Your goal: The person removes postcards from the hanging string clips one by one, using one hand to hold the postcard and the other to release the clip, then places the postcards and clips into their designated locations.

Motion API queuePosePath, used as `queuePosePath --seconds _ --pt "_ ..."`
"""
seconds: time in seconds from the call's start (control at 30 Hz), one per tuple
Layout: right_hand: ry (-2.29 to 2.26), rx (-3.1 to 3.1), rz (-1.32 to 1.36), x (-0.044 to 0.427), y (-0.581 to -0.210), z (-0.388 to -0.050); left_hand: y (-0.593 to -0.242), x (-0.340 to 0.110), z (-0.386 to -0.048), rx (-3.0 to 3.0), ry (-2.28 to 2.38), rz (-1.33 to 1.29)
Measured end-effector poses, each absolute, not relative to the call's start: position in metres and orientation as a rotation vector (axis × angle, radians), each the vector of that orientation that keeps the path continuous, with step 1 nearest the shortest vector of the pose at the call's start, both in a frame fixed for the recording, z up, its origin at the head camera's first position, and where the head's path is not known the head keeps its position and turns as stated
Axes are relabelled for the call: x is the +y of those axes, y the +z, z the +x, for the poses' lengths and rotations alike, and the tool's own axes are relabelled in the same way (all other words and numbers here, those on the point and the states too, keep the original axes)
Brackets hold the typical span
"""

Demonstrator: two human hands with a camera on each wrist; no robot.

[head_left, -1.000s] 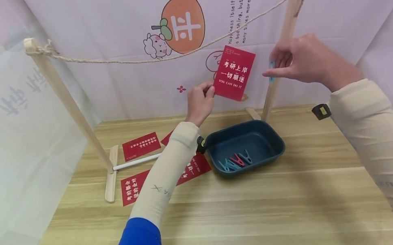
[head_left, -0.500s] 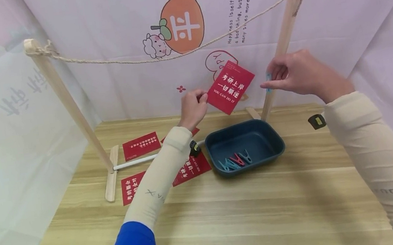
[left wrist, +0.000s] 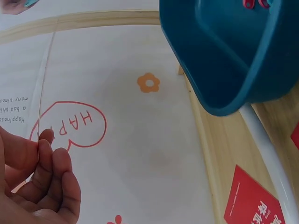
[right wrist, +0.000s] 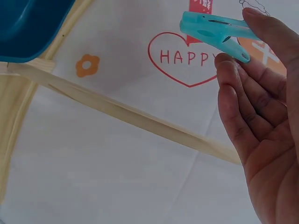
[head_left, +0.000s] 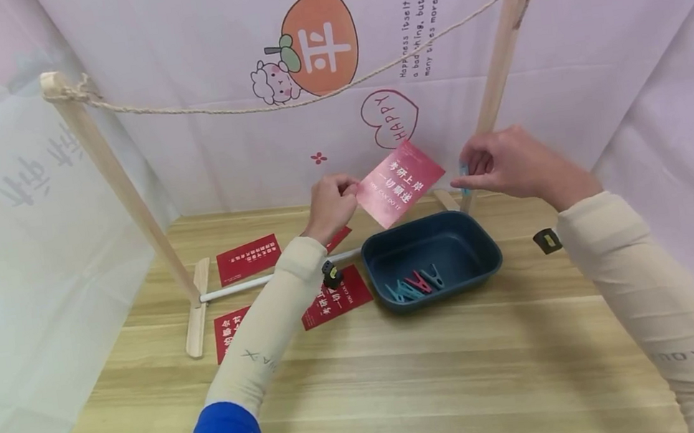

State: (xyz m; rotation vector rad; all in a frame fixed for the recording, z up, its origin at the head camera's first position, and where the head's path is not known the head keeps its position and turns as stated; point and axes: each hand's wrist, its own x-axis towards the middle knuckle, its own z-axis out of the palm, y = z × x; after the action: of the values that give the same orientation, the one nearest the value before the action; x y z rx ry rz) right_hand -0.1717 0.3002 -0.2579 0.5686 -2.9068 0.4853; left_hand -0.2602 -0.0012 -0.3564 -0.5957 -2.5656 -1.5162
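Observation:
A red card (head_left: pixel 401 182) with white lettering is pinched at its left edge by my left hand (head_left: pixel 331 207), tilted above the basin's back rim. In the left wrist view the card (left wrist: pixel 44 88) appears edge-on between thumb and fingers. To the right, my right hand (head_left: pixel 513 168) holds a light-blue clothespin (head_left: pixel 464 179). The right wrist view has the clothespin (right wrist: pixel 217 35) pinched by its handles between thumb and fingers, apart from the card. A sagging twine line (head_left: pixel 230 109) runs above both hands between two wooden posts.
Below the hands stands a dark blue basin (head_left: pixel 488 250) holding several clothespins (head_left: pixel 419 282). More red cards (head_left: pixel 250 259) lie on the wooden table at left, around a white rod (head_left: pixel 238 286). The left post (head_left: pixel 115 180) and right post (head_left: pixel 500 60) rise at either side.
Both hands have moved down and somewhat left, carrying the card and the clothespin lower, away from the twine. The card has tilted further and now catches glare.

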Motion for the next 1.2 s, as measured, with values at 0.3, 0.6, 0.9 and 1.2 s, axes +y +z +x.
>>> queuePosePath --seconds 0.3,0.6,0.9,1.2 --pt "0.507 -2.952 0.528 0.303 -0.28 -0.173 -0.356 -0.022 -0.248 -2.639 -1.491 -0.635" --pt "0.561 -3.025 0.51 0.299 -0.3 -0.178 -0.357 -0.036 -0.242 -2.681 -1.485 -0.666" --pt "0.597 -3.057 0.505 0.294 -0.313 -0.178 -0.359 -0.049 -0.235 -2.736 -1.473 -0.66" --pt "0.616 -3.065 0.543 0.293 -0.326 -0.177 -0.366 -0.064 -0.227 -2.776 -1.461 -0.676"
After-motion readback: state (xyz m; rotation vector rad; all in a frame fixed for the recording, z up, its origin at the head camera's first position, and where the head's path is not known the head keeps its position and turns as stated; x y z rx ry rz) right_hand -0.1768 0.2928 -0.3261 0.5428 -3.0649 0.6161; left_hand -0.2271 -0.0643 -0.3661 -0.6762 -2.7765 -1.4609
